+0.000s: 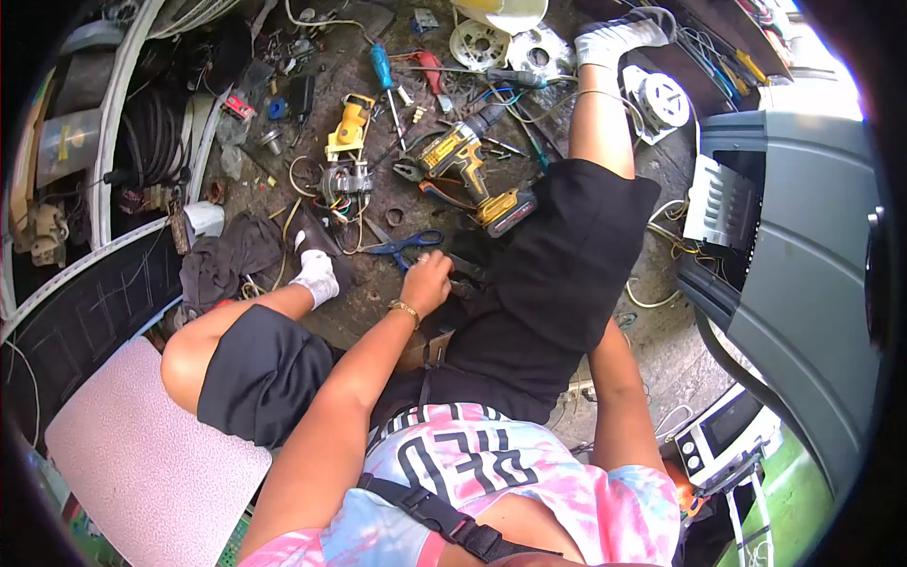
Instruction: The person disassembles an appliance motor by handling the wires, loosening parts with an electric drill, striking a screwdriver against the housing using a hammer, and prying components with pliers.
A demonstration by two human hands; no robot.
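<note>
My left hand, with a bracelet at the wrist, is low over the floor between my legs. Its fingers are curled, and what they hold, if anything, is hidden. Close beyond it lie blue-handled scissors. My right forearm passes down behind my thigh, which hides the right hand. Ahead of the left hand lies a yellow and black cordless drill. Left of the drill is a yellow tool housing, above a metal motor part with loose coloured wires.
A blue screwdriver and a red-handled tool lie farther off among small parts. White round fan-like parts sit at the back. A grey cabinet stands at right, a pink speckled seat at left. Cables and dark cloth litter the floor.
</note>
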